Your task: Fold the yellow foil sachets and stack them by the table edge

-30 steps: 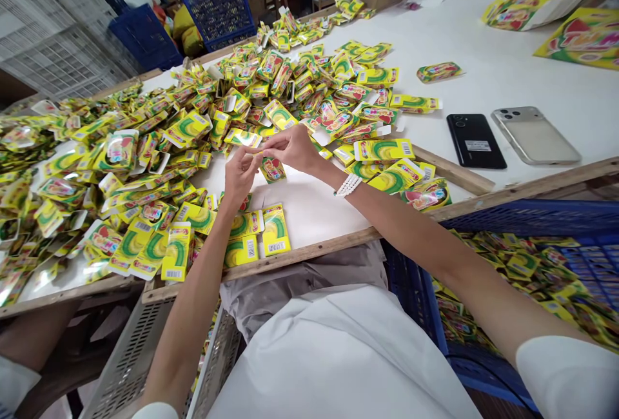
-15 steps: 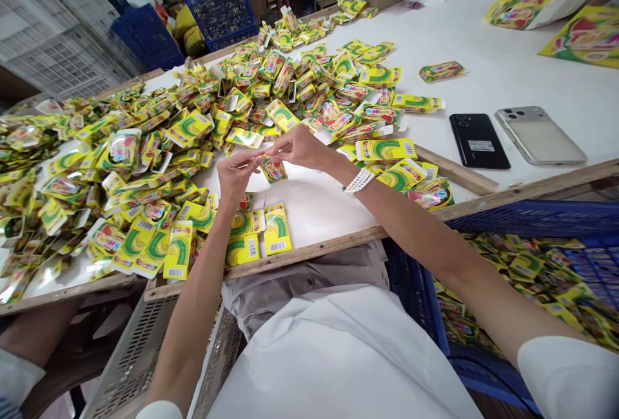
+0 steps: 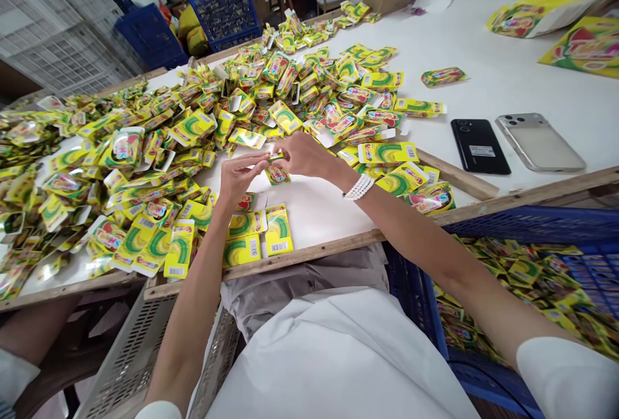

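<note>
Single yellow packet just below left hand and right hand

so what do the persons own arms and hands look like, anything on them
Both arms are bare below the sleeves, with no gloves on the left hand or right hand. The sleeves are white and short: the right sleeve shows clearly, the left sleeve only at the view's edge. A white beaded bracelet circles the right wrist.

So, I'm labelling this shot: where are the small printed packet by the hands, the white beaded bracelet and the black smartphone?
Small printed packet (image 3: 277, 176), head view, on its printed face.
White beaded bracelet (image 3: 358, 187), head view, on its middle strands.
Black smartphone (image 3: 480, 146), head view, on the middle of its back.
</note>
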`<state>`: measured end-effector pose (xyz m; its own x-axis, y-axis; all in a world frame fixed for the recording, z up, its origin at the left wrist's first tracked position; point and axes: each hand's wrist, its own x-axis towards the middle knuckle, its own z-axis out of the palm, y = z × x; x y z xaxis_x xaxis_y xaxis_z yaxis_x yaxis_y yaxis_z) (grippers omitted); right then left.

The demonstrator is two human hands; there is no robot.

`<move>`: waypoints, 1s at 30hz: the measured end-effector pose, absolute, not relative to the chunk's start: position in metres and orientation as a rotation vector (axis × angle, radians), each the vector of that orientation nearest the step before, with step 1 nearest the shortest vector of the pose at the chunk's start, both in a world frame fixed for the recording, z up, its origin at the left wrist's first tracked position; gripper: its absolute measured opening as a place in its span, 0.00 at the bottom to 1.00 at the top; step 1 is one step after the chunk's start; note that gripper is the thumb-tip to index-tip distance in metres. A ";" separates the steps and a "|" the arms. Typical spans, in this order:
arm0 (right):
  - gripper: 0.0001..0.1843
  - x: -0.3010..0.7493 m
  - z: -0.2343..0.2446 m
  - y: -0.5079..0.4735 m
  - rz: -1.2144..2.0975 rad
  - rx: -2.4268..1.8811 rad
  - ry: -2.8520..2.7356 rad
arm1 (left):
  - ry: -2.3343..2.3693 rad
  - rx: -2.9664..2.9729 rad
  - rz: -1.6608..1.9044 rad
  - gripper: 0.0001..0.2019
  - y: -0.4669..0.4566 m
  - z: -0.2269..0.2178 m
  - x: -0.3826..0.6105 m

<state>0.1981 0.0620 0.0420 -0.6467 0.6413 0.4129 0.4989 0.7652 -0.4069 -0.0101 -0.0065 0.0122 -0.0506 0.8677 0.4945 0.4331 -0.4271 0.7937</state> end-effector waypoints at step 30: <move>0.25 0.214 0.021 0.075 0.049 -1.389 -2.587 | 2.076 1.892 1.049 0.20 0.006 -0.026 -0.047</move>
<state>0.2143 0.0753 0.0212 -0.5366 0.8278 0.1636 0.8211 0.5570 -0.1250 -0.0469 0.0056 -0.0261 -0.1973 0.9194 0.3404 0.8196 -0.0359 0.5718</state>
